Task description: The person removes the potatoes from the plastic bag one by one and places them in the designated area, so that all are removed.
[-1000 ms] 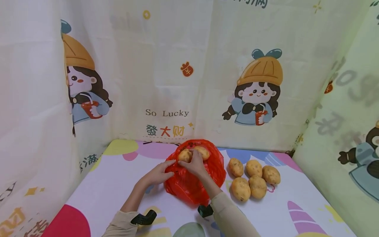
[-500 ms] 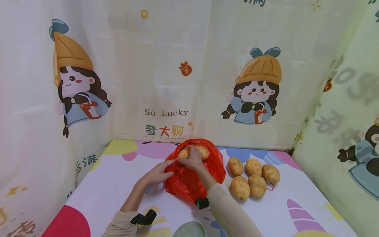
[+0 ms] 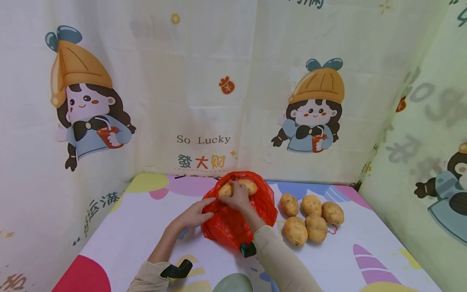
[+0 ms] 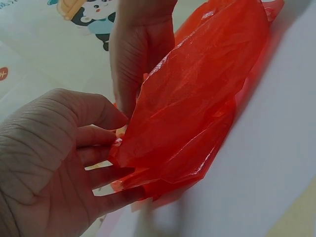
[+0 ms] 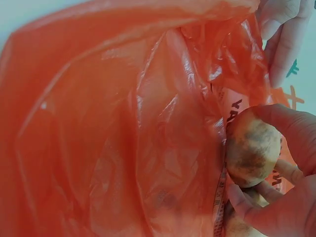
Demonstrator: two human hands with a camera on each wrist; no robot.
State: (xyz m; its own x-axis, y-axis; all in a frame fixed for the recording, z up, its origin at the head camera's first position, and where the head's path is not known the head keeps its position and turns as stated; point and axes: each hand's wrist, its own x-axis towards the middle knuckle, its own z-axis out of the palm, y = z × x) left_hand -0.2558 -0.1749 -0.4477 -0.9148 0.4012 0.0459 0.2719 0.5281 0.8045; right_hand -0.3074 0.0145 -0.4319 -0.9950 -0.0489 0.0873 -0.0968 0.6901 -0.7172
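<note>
Head view, red bag: a plastic bag lies on the patterned table, its mouth facing away from the person.
Right hand: the hand reaches into the bag's mouth, thumb and fingers pinching a brown-marked potato.
Left hand: the other hand is at the bag's left side, holding its edge between thumb and fingers.
Second potato: another potato sits in the mouth, just right of the pinched one.
Five potatoes: the loose group rests on the table, right of the bag.
</note>
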